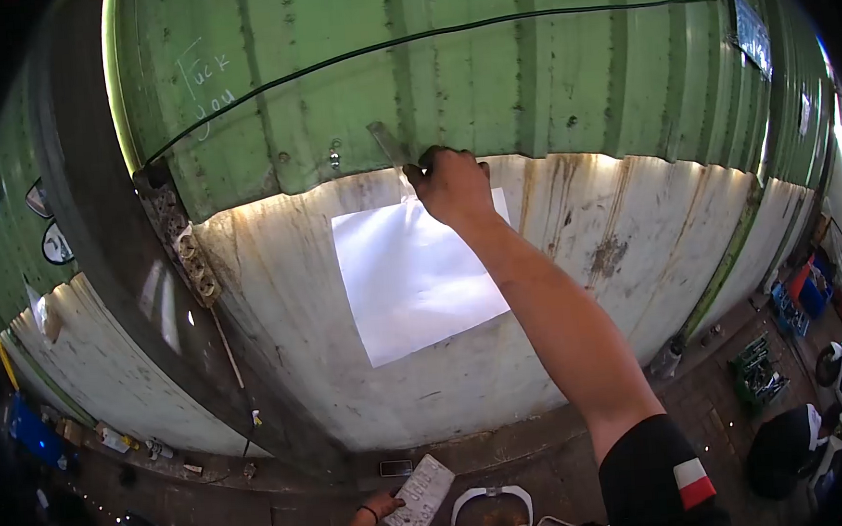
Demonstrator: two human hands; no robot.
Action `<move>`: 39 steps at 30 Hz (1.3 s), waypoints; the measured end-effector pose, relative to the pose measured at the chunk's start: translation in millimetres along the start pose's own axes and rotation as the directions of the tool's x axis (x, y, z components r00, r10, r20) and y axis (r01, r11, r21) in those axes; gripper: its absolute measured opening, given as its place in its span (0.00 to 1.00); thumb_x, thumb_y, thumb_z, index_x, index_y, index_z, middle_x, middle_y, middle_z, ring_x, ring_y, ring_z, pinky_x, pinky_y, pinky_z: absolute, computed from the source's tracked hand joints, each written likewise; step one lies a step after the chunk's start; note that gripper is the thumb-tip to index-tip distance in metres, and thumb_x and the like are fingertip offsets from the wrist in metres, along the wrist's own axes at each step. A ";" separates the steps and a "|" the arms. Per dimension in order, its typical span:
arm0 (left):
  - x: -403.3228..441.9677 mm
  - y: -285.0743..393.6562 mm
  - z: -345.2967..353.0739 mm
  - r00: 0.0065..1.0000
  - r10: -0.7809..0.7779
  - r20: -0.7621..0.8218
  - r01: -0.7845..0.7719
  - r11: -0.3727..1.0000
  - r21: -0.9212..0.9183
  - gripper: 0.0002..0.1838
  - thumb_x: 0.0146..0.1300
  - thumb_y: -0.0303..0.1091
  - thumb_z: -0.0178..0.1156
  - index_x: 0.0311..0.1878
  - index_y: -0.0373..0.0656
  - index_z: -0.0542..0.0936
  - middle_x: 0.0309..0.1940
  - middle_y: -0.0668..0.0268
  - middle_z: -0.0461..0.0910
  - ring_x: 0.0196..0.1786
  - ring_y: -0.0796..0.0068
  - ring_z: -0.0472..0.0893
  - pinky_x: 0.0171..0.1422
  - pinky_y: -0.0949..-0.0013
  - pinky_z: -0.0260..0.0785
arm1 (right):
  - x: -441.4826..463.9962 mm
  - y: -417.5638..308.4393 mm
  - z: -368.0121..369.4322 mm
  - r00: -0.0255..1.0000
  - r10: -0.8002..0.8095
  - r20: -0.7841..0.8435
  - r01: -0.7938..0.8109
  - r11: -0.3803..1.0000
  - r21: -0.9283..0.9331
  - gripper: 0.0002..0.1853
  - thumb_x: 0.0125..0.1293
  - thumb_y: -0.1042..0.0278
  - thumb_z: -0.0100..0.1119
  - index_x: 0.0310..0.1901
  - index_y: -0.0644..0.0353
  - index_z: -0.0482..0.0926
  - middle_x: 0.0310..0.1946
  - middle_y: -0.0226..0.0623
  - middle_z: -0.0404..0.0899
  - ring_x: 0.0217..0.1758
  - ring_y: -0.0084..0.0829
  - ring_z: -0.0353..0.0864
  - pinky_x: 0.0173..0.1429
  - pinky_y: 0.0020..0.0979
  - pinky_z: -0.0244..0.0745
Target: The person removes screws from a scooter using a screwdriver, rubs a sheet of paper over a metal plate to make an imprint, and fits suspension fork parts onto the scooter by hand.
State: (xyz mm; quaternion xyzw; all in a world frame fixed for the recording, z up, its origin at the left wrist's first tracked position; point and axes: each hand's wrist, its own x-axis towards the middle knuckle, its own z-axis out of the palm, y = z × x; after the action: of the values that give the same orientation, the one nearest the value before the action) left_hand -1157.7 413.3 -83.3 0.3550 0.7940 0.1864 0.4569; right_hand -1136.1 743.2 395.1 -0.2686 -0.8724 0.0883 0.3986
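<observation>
My right hand [452, 186] is raised against the wall, its fingers closed around a thin, flat greyish strip [387, 142] that sticks out up and to the left. Just below it, a white sheet of paper [422, 282] lies against the pale lower wall, its top edge partly hidden by the hand. I cannot tell whether the fingers also pinch the paper. Low in the view, my left hand [386, 503], with a dark band at the wrist, grips the left edge of a light grey board [424, 495] with rows of small marks.
Green corrugated metal [487, 76] forms the upper wall, crossed by a black cable [407, 38]. A dark post [120, 233] with a power strip [192, 258] stands left. A phone-like object [395, 468] lies below. A green crate [758, 372] and motorbike parts are right.
</observation>
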 end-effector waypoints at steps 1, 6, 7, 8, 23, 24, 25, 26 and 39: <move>6.6 -17.4 3.4 0.994 -0.105 0.026 0.105 0.994 0.030 0.27 0.50 0.46 0.59 0.52 0.40 0.75 0.47 0.51 0.77 0.49 0.55 0.77 0.54 0.61 0.66 | -4.9 -0.8 2.8 1.000 0.017 -0.007 -0.017 1.000 0.005 0.18 0.57 0.53 0.54 0.38 0.60 0.79 0.38 0.44 0.79 0.48 0.42 0.74 0.50 0.47 0.65; 15.4 -61.1 10.4 0.972 -0.234 0.012 0.233 0.969 0.083 0.28 0.49 0.49 0.60 0.48 0.36 0.77 0.46 0.51 0.78 0.48 0.54 0.77 0.53 0.60 0.67 | -11.2 16.4 43.2 0.984 0.174 -0.044 -0.165 0.974 0.153 0.19 0.57 0.49 0.55 0.39 0.57 0.81 0.38 0.41 0.81 0.50 0.43 0.74 0.59 0.54 0.56; -9.9 -31.6 -3.6 0.981 -0.191 -0.017 0.192 0.979 0.069 0.29 0.49 0.50 0.60 0.48 0.36 0.77 0.46 0.50 0.77 0.48 0.54 0.77 0.53 0.60 0.67 | -11.5 19.3 46.4 0.983 0.138 -0.119 -0.116 0.978 0.171 0.19 0.58 0.49 0.55 0.40 0.56 0.81 0.39 0.39 0.81 0.52 0.44 0.73 0.61 0.57 0.53; -23.1 -15.4 -11.3 0.988 -0.147 -0.045 0.150 0.987 0.055 0.29 0.49 0.51 0.60 0.47 0.35 0.77 0.46 0.49 0.77 0.48 0.53 0.77 0.52 0.60 0.67 | -9.9 20.0 44.0 0.983 0.136 -0.120 -0.114 0.979 0.171 0.19 0.58 0.49 0.55 0.40 0.56 0.81 0.39 0.39 0.81 0.52 0.44 0.73 0.61 0.57 0.53; 57.5 -70.0 12.3 0.996 -0.085 -0.007 0.085 0.989 0.122 0.27 0.49 0.48 0.58 0.46 0.33 0.77 0.45 0.45 0.76 0.50 0.50 0.76 0.55 0.61 0.66 | -28.6 3.5 -4.7 0.995 -0.016 0.099 -0.028 0.901 0.433 0.12 0.55 0.64 0.60 0.32 0.66 0.77 0.28 0.48 0.80 0.33 0.45 0.79 0.39 0.36 0.73; 51.9 -64.2 10.6 0.997 -0.082 -0.001 0.081 0.989 0.127 0.27 0.49 0.48 0.58 0.46 0.33 0.77 0.45 0.45 0.76 0.50 0.50 0.76 0.55 0.61 0.66 | -34.2 1.7 -13.3 0.995 -0.009 0.098 -0.034 0.903 0.428 0.12 0.55 0.64 0.60 0.32 0.66 0.77 0.28 0.48 0.80 0.33 0.45 0.79 0.39 0.36 0.73; 15.7 -17.5 -8.4 0.998 -0.055 -0.019 0.056 0.996 0.075 0.27 0.49 0.45 0.59 0.48 0.33 0.76 0.46 0.46 0.77 0.50 0.52 0.76 0.56 0.62 0.65 | -40.7 1.4 -21.2 0.993 -0.040 0.110 -0.006 0.921 0.390 0.12 0.54 0.64 0.60 0.31 0.65 0.77 0.29 0.48 0.80 0.34 0.45 0.79 0.40 0.37 0.72; -3.9 10.4 -21.7 0.999 -0.029 -0.037 0.030 0.999 0.024 0.27 0.49 0.43 0.60 0.49 0.33 0.75 0.47 0.48 0.77 0.51 0.53 0.76 0.57 0.63 0.65 | -48.3 2.8 -28.1 0.990 -0.067 0.125 0.019 0.936 0.351 0.12 0.54 0.64 0.59 0.31 0.65 0.77 0.29 0.49 0.79 0.34 0.45 0.79 0.40 0.37 0.72; 25.2 70.5 -34.4 0.835 0.309 0.454 -0.309 0.948 -0.077 0.25 0.52 0.41 0.62 0.50 0.33 0.74 0.42 0.57 0.80 0.44 0.68 0.77 0.50 0.66 0.67 | -241.9 172.1 -24.0 0.840 0.432 0.327 -0.459 0.888 0.005 0.12 0.53 0.66 0.58 0.36 0.64 0.78 0.34 0.47 0.80 0.40 0.42 0.79 0.46 0.35 0.72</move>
State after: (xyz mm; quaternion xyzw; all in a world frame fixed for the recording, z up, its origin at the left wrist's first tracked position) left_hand -1167.7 480.6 -36.8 0.5125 0.5950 0.1681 0.5959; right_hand -919.6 755.9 191.0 -0.4294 -0.8340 0.2569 0.2326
